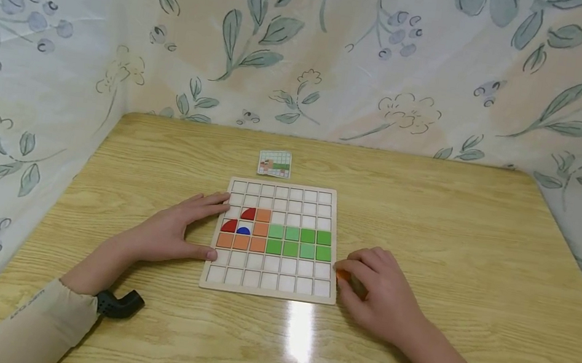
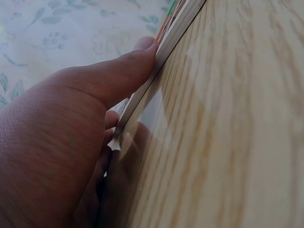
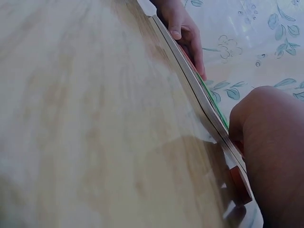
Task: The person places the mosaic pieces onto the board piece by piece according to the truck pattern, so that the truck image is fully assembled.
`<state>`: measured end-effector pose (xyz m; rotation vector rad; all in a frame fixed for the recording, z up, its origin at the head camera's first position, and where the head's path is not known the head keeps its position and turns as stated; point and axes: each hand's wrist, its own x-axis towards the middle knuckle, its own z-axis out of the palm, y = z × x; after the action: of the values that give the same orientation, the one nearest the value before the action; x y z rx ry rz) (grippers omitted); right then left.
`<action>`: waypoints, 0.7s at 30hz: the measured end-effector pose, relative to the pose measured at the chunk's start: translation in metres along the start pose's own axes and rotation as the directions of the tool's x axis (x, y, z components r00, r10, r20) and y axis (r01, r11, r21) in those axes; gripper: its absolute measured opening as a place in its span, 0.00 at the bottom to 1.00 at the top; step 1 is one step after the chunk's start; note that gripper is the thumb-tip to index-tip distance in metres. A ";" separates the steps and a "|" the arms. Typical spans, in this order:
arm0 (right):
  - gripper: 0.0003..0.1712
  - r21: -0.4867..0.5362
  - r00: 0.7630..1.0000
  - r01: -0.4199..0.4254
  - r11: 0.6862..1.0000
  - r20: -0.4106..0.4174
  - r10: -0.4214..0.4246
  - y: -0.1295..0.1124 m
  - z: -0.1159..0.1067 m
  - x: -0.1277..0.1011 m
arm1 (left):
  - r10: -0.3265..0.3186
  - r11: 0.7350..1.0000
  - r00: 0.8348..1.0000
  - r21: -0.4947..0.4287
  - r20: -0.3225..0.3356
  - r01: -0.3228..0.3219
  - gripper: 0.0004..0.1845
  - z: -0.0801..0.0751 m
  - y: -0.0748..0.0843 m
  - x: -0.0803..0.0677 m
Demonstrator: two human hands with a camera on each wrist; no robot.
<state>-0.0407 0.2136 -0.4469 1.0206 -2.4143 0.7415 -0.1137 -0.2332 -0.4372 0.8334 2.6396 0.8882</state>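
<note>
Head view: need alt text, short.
Two hands flank a gridded wooden puzzle board on a table: the left hand steadies its left edge, the right hand pinches an orange tile beside its right edge. Orange, green and red tiles fill the board's middle rows.

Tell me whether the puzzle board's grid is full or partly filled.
Partly filled: the puzzle board has coloured tiles only in its middle rows; other cells are empty.

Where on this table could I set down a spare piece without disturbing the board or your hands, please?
Bare wood lies right of the puzzle board, beyond the right hand, and behind it either side of the pattern card. The board's edges are crowded: the left hand rests against its left edge, and the right hand pinches an orange tile.
</note>
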 end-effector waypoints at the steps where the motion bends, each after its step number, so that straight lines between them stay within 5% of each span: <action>1: 0.11 -0.004 1.000 0.003 1.000 -0.001 -0.003 0.000 0.000 0.001 | -0.001 1.000 1.000 -0.001 -0.001 0.001 0.53 0.000 0.000 0.000; 21: 0.09 0.073 0.999 0.035 0.997 0.014 -0.036 -0.007 0.013 0.023 | -0.003 1.000 1.000 -0.005 -0.002 0.003 0.54 0.000 0.000 -0.001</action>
<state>-0.0525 0.1897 -0.4421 1.0991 -2.3910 0.8177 -0.1129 -0.2333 -0.4375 0.8279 2.6384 0.8953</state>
